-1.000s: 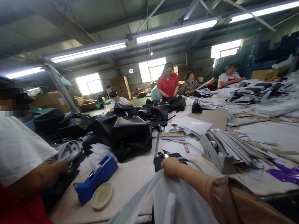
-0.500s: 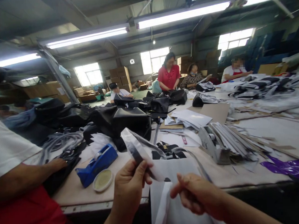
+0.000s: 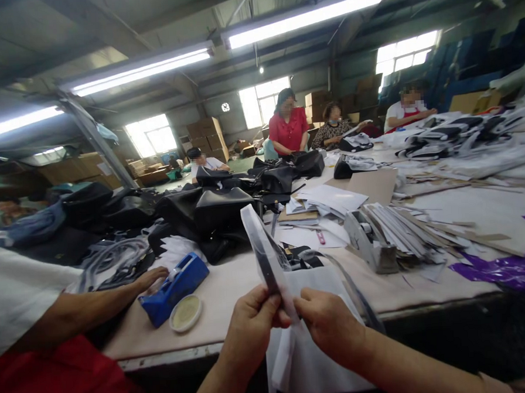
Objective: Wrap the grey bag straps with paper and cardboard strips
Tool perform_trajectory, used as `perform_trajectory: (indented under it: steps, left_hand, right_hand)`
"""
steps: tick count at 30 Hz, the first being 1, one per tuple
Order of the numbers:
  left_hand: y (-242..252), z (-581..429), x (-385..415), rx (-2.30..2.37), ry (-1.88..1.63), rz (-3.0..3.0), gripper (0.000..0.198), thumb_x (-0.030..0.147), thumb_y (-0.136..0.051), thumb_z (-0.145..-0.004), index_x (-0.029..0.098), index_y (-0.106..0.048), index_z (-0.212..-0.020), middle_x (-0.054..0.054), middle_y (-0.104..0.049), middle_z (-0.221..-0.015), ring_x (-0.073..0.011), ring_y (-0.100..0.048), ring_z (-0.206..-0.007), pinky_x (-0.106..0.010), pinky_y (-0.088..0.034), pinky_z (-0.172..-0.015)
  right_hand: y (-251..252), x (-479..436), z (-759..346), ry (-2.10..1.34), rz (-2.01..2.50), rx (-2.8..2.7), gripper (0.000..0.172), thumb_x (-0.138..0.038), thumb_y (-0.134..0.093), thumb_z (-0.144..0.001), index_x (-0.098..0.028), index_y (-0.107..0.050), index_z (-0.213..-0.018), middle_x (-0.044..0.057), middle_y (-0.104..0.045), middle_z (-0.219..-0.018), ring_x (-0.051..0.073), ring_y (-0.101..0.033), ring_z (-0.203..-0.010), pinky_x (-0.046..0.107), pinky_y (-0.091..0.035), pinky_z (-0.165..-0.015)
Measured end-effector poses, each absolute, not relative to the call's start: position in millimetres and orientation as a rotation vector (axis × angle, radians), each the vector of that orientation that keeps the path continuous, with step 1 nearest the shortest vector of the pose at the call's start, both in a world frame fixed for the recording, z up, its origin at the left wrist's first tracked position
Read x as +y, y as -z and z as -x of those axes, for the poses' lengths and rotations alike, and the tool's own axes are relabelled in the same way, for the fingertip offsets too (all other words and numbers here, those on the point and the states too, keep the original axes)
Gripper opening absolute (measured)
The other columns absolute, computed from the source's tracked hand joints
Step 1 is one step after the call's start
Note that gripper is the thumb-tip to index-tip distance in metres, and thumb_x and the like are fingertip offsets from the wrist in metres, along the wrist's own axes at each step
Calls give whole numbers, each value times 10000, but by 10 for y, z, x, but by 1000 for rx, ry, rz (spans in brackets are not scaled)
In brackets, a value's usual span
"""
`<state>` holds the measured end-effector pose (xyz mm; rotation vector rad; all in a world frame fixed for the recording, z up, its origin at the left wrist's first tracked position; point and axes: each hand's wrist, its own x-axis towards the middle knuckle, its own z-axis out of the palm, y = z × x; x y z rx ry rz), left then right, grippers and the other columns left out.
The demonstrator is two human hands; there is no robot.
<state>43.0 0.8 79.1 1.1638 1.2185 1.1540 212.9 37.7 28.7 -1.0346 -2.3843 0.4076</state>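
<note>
My left hand (image 3: 254, 323) pinches a dark strap (image 3: 266, 261) wrapped in translucent white sheeting, its looped upper end standing up above my fingers. Close beside it, my right hand (image 3: 328, 322) has its fingers closed on the wrapping's lower edge; the fingertips are partly hidden. Beneath both hands lies a white sheet (image 3: 335, 283) that hangs over the table edge, with a folded white strip on it. Black strap pieces (image 3: 305, 256) lie just behind the sheet.
At left, a co-worker's hand (image 3: 152, 278) reaches to a blue tape dispenser (image 3: 174, 289) near a round dish (image 3: 186, 313). A grey tape dispenser (image 3: 373, 246), cardboard strips (image 3: 416, 235) and purple plastic (image 3: 504, 269) lie right. Black bags (image 3: 210, 211) are piled behind.
My right hand has moved up and left onto the wrapping. The wrapped strap has turned more upright and shifted right. The co-worker's hand has moved to the blue dispenser.
</note>
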Motion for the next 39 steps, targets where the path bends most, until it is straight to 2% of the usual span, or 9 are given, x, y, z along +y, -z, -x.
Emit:
perform_trajectory:
  steps: [5, 9, 12, 17, 20, 23, 29, 34, 39]
  left_hand:
    - [-612, -392, 29, 1137, -1170, -1024, 291, 370, -709, -820, 114, -673, -952, -3, -597, -614, -90, -515, -535, -204, -468, -535]
    - [-390, -328, -35, 1087, -1123, -1060, 479, 400, -737, -795, 115, -613, -1160, 3, -574, -651, -114, -523, -573, -222, -473, -518]
    - [-187, -298, -125, 1196, -1087, -1217, 490, 353, -696, -822, 138, -566, -1242, -20, -605, -721, -148, -561, -618, -259, -509, -542]
    - [-52, -277, -228, 1309, -1088, -1633, 219, 258, -667, -816, 157, -688, -1009, -120, -669, -976, -180, -627, -706, -251, -508, -565]
    - [-126, -279, -225, 1285, -1107, -1627, 207, 307, -586, -886, 150, -721, -886, -113, -689, -887, -156, -618, -636, -232, -487, -532]
    - [-203, -293, -191, 1336, -1131, -1425, 262, 351, -589, -890, 132, -732, -910, -81, -690, -685, -144, -591, -548, -221, -470, -494]
    - [-233, -316, -128, 1233, -1189, -1136, 352, 453, -708, -796, 111, -704, -877, -66, -686, -654, -149, -613, -545, -241, -508, -532]
    - [-282, -292, -119, 1210, -1125, -1201, 289, 400, -695, -821, 124, -647, -897, -16, -641, -666, -100, -566, -496, -199, -455, -493]
    - [-341, -242, -125, 1198, -930, -1084, 355, 400, -769, -734, 115, -634, -896, -1, -598, -621, -84, -511, -456, -183, -378, -456]
  right_hand:
    - [-266, 388, -2135, -166, 1024, -2453, 304, -141, -443, -904, -242, -717, -992, 53, -580, -739, 172, -504, -619, 296, -272, -559]
    - [-251, 407, -2160, -309, 1063, -2375, 415, -117, -445, -897, -287, -650, -1215, 37, -611, -760, 182, -584, -672, 274, -368, -603]
    - [-210, 417, -2156, -441, 1098, -2317, 447, -65, -447, -847, -248, -680, -1182, 60, -668, -826, 208, -646, -769, 286, -456, -689]
    - [-170, 443, -2104, -627, 1044, -2198, 462, -59, -429, -829, -136, -671, -1216, 129, -725, -1048, 250, -676, -979, 351, -512, -879]
    - [-171, 444, -2088, -679, 1025, -2178, 448, -82, -416, -844, -124, -663, -1216, 135, -722, -1103, 252, -674, -1025, 356, -512, -909]
    - [-195, 412, -2093, -687, 985, -2232, 389, -105, -430, -852, -159, -681, -1143, 115, -735, -1054, 246, -683, -991, 332, -515, -876]
    - [-286, 354, -2096, -770, 889, -2391, 280, -80, -431, -846, -202, -660, -951, 46, -728, -877, 198, -685, -836, 263, -480, -746]
    - [-224, 362, -2097, -570, 932, -2514, 172, -127, -494, -832, -201, -644, -869, 42, -697, -796, 202, -658, -719, 270, -409, -623]
    - [-113, 325, -2047, -455, 827, -2454, 181, -96, -484, -809, -185, -628, -871, 44, -651, -752, 187, -614, -676, 275, -380, -599]
